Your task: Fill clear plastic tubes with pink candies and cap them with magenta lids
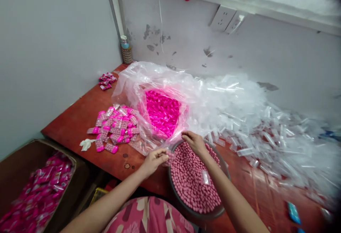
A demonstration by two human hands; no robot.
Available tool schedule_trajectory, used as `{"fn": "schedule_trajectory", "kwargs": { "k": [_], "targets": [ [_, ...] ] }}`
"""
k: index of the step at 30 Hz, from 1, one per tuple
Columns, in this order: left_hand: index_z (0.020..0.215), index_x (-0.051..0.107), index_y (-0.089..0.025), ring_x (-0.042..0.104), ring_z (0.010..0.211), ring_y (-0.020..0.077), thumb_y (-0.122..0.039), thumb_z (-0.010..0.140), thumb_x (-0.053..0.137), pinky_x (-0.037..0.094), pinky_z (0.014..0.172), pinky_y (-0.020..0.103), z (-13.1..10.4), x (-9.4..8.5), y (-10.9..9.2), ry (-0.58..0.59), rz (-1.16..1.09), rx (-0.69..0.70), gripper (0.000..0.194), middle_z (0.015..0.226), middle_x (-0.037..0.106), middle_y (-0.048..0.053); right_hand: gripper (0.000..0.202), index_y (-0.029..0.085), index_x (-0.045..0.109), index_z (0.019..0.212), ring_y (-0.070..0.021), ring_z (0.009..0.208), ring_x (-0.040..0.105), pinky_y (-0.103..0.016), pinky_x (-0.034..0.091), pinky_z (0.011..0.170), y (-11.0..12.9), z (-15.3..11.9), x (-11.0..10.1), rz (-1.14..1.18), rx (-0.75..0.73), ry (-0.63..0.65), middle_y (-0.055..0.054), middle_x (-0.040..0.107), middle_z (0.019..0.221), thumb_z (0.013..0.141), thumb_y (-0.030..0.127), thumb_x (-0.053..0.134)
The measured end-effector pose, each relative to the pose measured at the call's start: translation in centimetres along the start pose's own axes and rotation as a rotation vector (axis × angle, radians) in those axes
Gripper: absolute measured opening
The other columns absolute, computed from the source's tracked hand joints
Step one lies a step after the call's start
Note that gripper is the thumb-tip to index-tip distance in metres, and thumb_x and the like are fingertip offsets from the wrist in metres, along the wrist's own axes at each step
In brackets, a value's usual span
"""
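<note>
The red table carries nearly everything. Across its right side and back spreads a large heap of clear tubes, and left of that sits a clear plastic bag, its mouth showing a mass of bright pink pieces. At the lower left, beside the table, a cardboard box is partly filled with shiny pink packets. The round, dark-rimmed basin is at the front, with pink beads covering its inside. Left of the bag lies a loose cluster of bead-filled containers with pink ends, some overlapping.

The left hand is just outside the basin's left rim. Its fingers and thumb are pinched on a small clear container with pink beads in it; the container sticks out rightward past the fingertips, toward the basin, its outline blurred. The right hand is over the basin's far edge, near the front of the bag, fingers bent and pointing left. Whether they grip anything cannot be told. The held container is below and left of those right fingers, apart from them. One loose clear tube rests on the beads, beside the right forearm.
</note>
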State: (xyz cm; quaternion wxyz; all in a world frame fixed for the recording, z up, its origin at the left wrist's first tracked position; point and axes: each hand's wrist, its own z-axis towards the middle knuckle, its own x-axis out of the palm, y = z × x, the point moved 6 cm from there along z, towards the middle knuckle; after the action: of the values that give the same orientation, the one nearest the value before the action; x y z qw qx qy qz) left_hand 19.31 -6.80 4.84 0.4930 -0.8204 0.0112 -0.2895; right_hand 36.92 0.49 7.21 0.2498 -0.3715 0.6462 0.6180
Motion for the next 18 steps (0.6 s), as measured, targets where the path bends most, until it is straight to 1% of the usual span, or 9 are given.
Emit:
{"fn": "schedule_trajectory", "kwargs": {
  "k": [2,4,7,10,12,15,18],
  "targets": [
    [0.094,0.058,-0.013,0.058,0.075,0.0158,-0.038,0.069,0.058,0.046,0.072,0.031,-0.3,-2.0,-0.9,-0.051,0.027,0.013,0.035,0.086,0.063,0.006,0.027,0.018,0.059,0.097,-0.0144,0.083,0.058,-0.022,0.042,0.074,0.4,3.7,1.3,-0.169,0.022,0.039,-0.004,0.064,0.092,0.080,0.027,0.040],
    [0.095,0.058,-0.013,0.058,0.074,0.0157,-0.036,0.069,0.059,0.046,0.072,0.031,-0.5,-4.1,-1.6,-0.098,0.041,0.039,0.035,0.085,0.063,0.006,0.025,0.018,0.060,0.095,-0.0155,0.084,0.058,-0.023,0.040,0.074,0.5,6.8,2.7,-0.267,0.032,0.080,-0.005,0.065,0.092,0.079,0.022,0.041],
    [0.095,0.059,-0.013,0.058,0.074,0.0154,-0.034,0.070,0.058,0.046,0.072,0.030,-0.8,-6.8,-2.3,-0.143,0.034,0.067,0.033,0.084,0.064,0.006,0.021,0.017,0.063,0.088,-0.0179,0.083,0.058,-0.024,0.039,0.072,0.3,9.8,4.7,-0.371,0.031,0.155,-0.008,0.066,0.087,0.076,0.018,0.045],
    [0.096,0.059,-0.013,0.058,0.073,0.0161,-0.035,0.069,0.058,0.046,0.071,0.031,-1.0,-8.6,-2.3,-0.167,0.023,0.054,0.034,0.084,0.064,0.007,0.020,0.017,0.062,0.090,-0.0190,0.083,0.058,-0.024,0.039,0.070,0.2,11.2,6.6,-0.468,0.024,0.236,-0.009,0.065,0.087,0.075,0.022,0.050],
    [0.095,0.059,-0.013,0.058,0.072,0.0164,-0.036,0.069,0.058,0.047,0.071,0.032,-1.0,-9.3,-2.3,-0.179,0.021,0.051,0.035,0.084,0.064,0.007,0.022,0.018,0.060,0.094,-0.0196,0.086,0.057,-0.025,0.039,0.070,0.2,11.6,7.6,-0.518,0.017,0.274,-0.009,0.064,0.090,0.075,0.026,0.051],
    [0.091,0.061,-0.013,0.058,0.072,0.0158,-0.035,0.069,0.058,0.046,0.072,0.031,-0.7,-9.8,-2.3,-0.183,0.019,0.068,0.031,0.085,0.064,0.007,0.025,0.018,0.058,0.096,-0.0206,0.089,0.055,-0.025,0.039,0.070,0.3,11.9,8.4,-0.568,0.003,0.316,-0.009,0.063,0.093,0.076,0.030,0.050],
    [0.092,0.061,-0.013,0.059,0.072,0.0152,-0.033,0.070,0.058,0.047,0.071,0.030,-0.4,-10.0,-2.6,-0.216,0.026,0.084,0.030,0.084,0.065,0.007,0.027,0.019,0.056,0.100,-0.0206,0.092,0.054,-0.026,0.039,0.072,0.2,11.9,8.6,-0.598,-0.020,0.362,-0.009,0.061,0.096,0.076,0.030,0.050]
  ]
}}
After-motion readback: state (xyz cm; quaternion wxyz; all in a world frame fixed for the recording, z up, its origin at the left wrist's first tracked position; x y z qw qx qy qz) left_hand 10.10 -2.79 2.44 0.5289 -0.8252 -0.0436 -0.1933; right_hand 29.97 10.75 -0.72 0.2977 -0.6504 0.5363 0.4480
